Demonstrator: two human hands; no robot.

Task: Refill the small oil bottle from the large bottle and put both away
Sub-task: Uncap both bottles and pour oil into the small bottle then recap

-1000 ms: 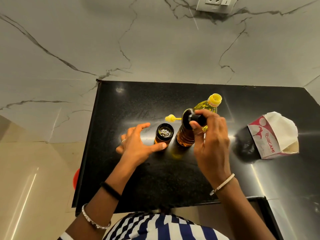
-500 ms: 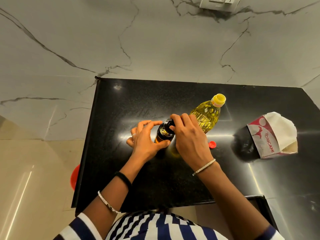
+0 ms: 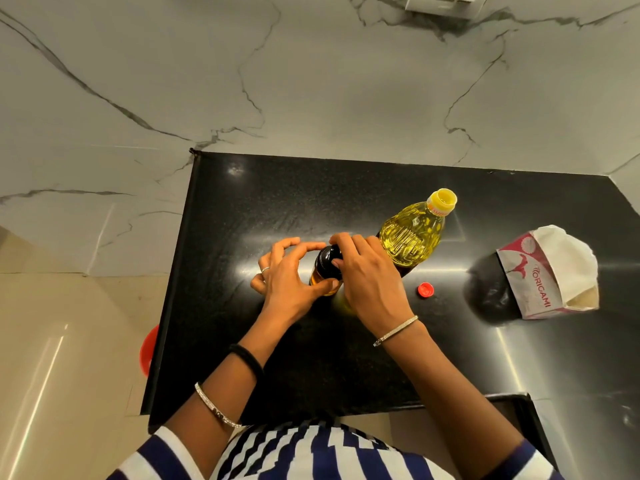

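The small amber oil bottle (image 3: pixel 319 278) stands on the black countertop (image 3: pixel 277 341), and my left hand (image 3: pixel 287 278) grips its body with thumb in front and fingers curled behind. My right hand (image 3: pixel 370 278) holds the black cap (image 3: pixel 327 256) on the bottle's mouth, fingers curled over it. Just behind and to the right stands the large bottle (image 3: pixel 412 237) of yellow oil, its yellow neck uncapped. Its red cap (image 3: pixel 425 290) lies loose on the counter to the right of my right hand.
A red-and-white paper tissue pack (image 3: pixel 550 271) lies on the counter's right side. The marble wall behind carries a socket plate (image 3: pixel 443 3). A red object (image 3: pixel 147 348) shows on the floor past the counter's left edge.
My right hand brought the black cap down from above onto the small bottle's mouth. My left hand went from open beside the bottle to gripping it.
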